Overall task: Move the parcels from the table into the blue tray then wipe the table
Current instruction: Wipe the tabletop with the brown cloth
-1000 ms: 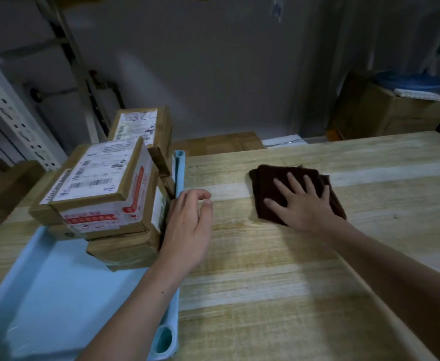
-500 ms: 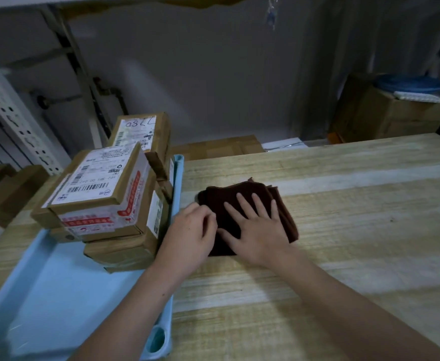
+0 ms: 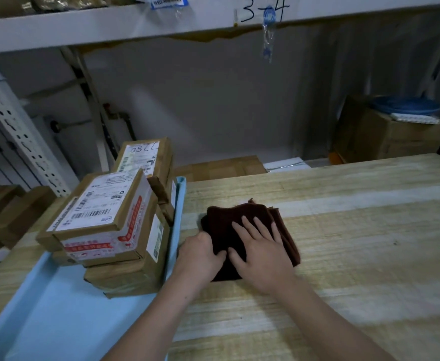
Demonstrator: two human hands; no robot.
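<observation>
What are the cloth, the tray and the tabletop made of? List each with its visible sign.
Cloth: dark brown, soft matte textile, probably terry or microfibre; it folds in layers.
Tray: light blue, smooth, likely plastic; moulded rim, faint sheen.
Tabletop: pale wood boards, matte; visible grain and plank seams.

blue tray (image 3: 57, 321) cut off bottom-left, parcel labels (image 3: 93, 204) unreadable

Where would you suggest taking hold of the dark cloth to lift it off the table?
Probably the far right corner of the dark cloth, pinched from above: its folded layers fan out there, clear of both the right hand and left hand.
</observation>
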